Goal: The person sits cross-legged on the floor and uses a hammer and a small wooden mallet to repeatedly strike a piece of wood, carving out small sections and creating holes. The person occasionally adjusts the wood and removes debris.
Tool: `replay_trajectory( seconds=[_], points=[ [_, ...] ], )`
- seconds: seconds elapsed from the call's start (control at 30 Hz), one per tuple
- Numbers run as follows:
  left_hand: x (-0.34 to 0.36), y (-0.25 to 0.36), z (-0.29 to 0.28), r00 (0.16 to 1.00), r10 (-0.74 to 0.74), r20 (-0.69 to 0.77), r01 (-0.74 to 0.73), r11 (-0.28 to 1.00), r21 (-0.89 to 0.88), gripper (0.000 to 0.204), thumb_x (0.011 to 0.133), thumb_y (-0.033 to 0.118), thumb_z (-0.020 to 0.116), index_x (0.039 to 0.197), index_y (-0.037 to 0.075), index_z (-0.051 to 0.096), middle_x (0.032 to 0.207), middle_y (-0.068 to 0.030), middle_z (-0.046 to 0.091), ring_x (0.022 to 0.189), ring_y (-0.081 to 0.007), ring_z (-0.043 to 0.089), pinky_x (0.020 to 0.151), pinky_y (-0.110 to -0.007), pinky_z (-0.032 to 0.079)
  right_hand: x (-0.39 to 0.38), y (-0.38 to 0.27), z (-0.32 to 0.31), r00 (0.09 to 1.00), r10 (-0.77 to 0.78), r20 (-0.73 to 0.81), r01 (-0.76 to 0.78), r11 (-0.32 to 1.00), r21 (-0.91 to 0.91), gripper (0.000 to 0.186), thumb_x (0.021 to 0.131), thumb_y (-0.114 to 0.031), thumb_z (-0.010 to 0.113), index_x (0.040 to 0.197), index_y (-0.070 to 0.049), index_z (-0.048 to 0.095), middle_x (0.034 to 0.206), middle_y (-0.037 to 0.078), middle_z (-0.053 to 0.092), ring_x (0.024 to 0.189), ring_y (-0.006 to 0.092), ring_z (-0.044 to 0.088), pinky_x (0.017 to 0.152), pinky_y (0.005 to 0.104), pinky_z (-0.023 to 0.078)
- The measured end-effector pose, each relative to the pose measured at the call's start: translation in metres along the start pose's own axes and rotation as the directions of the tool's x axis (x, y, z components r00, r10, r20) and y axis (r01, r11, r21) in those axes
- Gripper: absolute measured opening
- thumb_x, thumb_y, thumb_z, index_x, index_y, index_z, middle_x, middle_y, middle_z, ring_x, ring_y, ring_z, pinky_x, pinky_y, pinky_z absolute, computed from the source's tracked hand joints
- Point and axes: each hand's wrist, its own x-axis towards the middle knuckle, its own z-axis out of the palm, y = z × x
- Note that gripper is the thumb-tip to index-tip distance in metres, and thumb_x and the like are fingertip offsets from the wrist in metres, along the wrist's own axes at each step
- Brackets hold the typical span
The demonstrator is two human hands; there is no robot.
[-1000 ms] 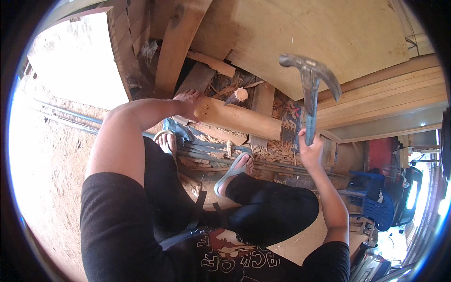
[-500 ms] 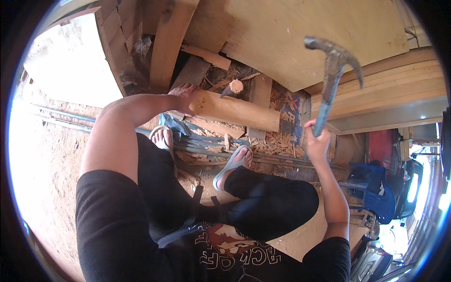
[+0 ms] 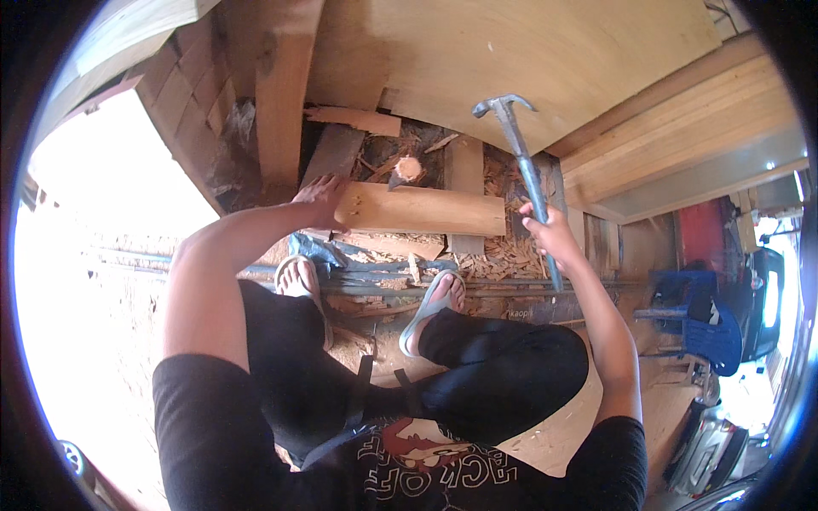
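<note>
A short, thick wooden board (image 3: 434, 209) lies crosswise in front of my feet. My left hand (image 3: 322, 203) grips its left end, fingers on the far side and thumb on the near side. In my right hand (image 3: 552, 237) is a claw hammer (image 3: 530, 175), held by its bluish handle with the metal head raised beyond the board's right end. Just past the board's far edge stands a dark stub with a pale, rough wooden top (image 3: 407, 169); its lower part is hidden.
Wood chips (image 3: 503, 255) litter the ground around the board. A large plywood sheet (image 3: 511, 51) rises at the far side, and stacked planks (image 3: 682, 128) stand at the right. Thin pipes (image 3: 494, 291) run past my sandalled feet. A blue plastic chair (image 3: 711, 328) is farther right.
The hammer head has swung left and tipped away from me, while my right hand has shifted slightly left. My left hand stays on the board's end. The whole view has shifted a little.
</note>
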Motion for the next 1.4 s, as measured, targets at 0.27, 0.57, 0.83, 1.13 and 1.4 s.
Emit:
replay_trajectory(
  seconds=[0.27, 0.57, 0.83, 1.13, 1.4],
  points=[
    [0.005, -0.002, 0.003, 0.998, 0.008, 0.06, -0.01, 0.999, 0.042, 0.128, 0.074, 0.066, 0.087, 0.164, -0.001, 0.025, 0.165, -0.0247, 0.034, 0.155, -0.0428, 0.031, 0.129, -0.051, 0.028, 0.126, 0.092, 0.036, 0.844, 0.457, 0.283, -0.521, 0.825, 0.222, 0.016, 0.091, -0.007, 0.069, 0.105, -0.006, 0.061, 0.067, -0.002, 0.051, 0.051, 0.0108, 0.046, 0.045, 0.0288, 0.04],
    [0.007, -0.001, -0.006, 0.987, -0.009, 0.163, 0.007, 1.0, 0.011, 0.127, 0.074, 0.069, 0.085, 0.166, 0.005, 0.024, 0.168, -0.0254, 0.029, 0.156, -0.0447, 0.028, 0.129, -0.054, 0.027, 0.12, 0.11, 0.077, 0.946, 0.296, 0.136, -0.287, 0.955, -0.076, 0.021, 0.106, -0.025, 0.062, 0.113, -0.007, 0.054, 0.078, 0.003, 0.057, 0.054, 0.0142, 0.056, 0.047, 0.0342, 0.049],
    [0.01, -0.002, -0.001, 0.983, -0.04, 0.181, 0.019, 0.993, 0.114, 0.132, 0.078, 0.075, 0.079, 0.168, 0.002, 0.015, 0.171, -0.0285, 0.023, 0.159, -0.0452, 0.024, 0.131, -0.054, 0.024, 0.126, 0.126, 0.072, 0.962, 0.264, 0.073, -0.254, 0.959, -0.122, 0.053, 0.102, -0.035, 0.071, 0.141, -0.003, 0.056, 0.082, 0.007, 0.07, 0.057, 0.014, 0.064, 0.053, 0.0332, 0.055],
    [0.009, 0.001, 0.004, 0.996, -0.032, 0.087, 0.021, 0.992, 0.123, 0.134, 0.073, 0.076, 0.081, 0.166, 0.0, 0.023, 0.166, -0.0239, 0.034, 0.155, -0.0427, 0.032, 0.129, -0.053, 0.025, 0.107, -0.038, 0.078, 0.788, -0.6, -0.137, 0.56, 0.791, -0.246, 0.056, 0.099, -0.036, 0.073, 0.145, -0.009, 0.057, 0.145, 0.024, 0.061, 0.136, 0.0428, 0.058, 0.115, 0.0535, 0.045],
    [0.009, 0.003, -0.003, 0.991, -0.057, 0.124, 0.042, 0.993, 0.114, 0.133, 0.074, 0.076, 0.081, 0.166, 0.001, 0.022, 0.169, -0.0253, 0.029, 0.157, -0.0434, 0.028, 0.13, -0.053, 0.025, 0.068, -0.215, 0.203, 0.781, -0.381, 0.496, 0.601, 0.239, -0.763, 0.056, 0.105, -0.053, 0.055, 0.14, -0.011, 0.068, 0.143, 0.019, 0.066, 0.138, 0.0355, 0.057, 0.12, 0.061, 0.034]
  ],
)
